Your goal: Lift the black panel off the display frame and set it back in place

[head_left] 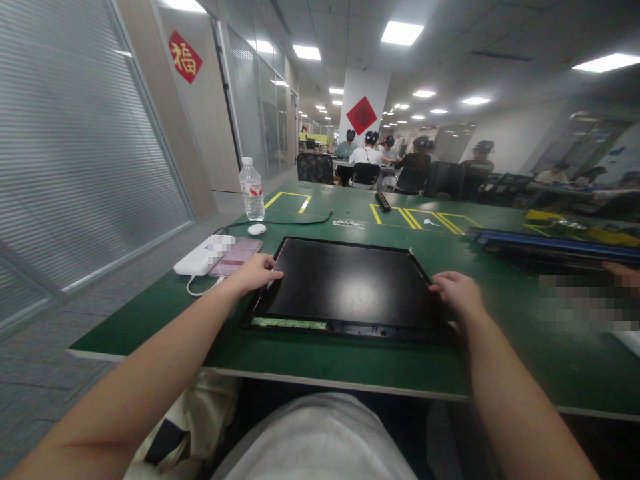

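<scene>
A black flat display panel (345, 283) lies face up on the green table (150, 320), with a strip of green circuit board along its near edge. My left hand (253, 272) grips the panel's left edge, fingers curled over the frame. Its right edge is held the same way by my right hand (457, 293), fingers bent down onto the rim.
A white power bank (197, 257) and a phone (235, 257) lie left of the panel. A white mouse (257, 229) and water bottle (251, 190) stand behind them. Another dark panel (550, 250) lies at right. People sit at tables in the background.
</scene>
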Demonstrator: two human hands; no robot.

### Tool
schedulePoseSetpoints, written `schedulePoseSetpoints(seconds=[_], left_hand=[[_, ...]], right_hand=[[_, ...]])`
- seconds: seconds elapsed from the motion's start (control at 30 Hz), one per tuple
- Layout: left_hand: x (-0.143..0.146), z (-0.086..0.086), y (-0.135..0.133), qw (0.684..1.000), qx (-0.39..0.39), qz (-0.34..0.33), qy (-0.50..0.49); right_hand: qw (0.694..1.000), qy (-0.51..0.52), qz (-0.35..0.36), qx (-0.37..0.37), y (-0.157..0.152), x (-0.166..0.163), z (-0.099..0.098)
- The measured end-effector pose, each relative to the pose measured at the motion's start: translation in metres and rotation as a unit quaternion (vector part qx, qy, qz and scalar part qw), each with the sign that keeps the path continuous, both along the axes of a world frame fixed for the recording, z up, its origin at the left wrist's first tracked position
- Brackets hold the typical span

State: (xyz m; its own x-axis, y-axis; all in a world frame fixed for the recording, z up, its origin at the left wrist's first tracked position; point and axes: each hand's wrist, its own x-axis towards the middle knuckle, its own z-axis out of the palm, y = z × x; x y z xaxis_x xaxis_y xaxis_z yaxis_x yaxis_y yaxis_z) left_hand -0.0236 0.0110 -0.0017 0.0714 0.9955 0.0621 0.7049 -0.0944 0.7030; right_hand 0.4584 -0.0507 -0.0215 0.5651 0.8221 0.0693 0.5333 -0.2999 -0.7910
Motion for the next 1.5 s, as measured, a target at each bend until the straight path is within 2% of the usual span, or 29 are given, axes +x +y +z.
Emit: schedulePoseSetpoints(seconds=[0.5, 0.87, 1.27, 1.5], left_hand=[[-0.001, 0.0, 0.001, 0.996, 0.023, -0.025, 0.077], [0.001, 0.005, -0.002, 0.998, 0.017, -0.03, 0.054], [-0.001, 0.003, -0.001, 0.996, 0.022, -0.03, 0.085], [-0.004, 0.002, -0.002, 0.98, 0.083, -0.112, 0.139]], right_hand=[[1.0, -0.009, 0.016, 0.009, 0.002, 0.005, -0.004], [0.999, -0.037, 0.012, -0.006, -0.001, -0.001, 0.003], [0.999, -0.052, 0.006, -0.005, -0.003, -0.004, 0.004], [0.999, -0.05, -0.001, -0.007, -0.004, -0.006, 0.006]])
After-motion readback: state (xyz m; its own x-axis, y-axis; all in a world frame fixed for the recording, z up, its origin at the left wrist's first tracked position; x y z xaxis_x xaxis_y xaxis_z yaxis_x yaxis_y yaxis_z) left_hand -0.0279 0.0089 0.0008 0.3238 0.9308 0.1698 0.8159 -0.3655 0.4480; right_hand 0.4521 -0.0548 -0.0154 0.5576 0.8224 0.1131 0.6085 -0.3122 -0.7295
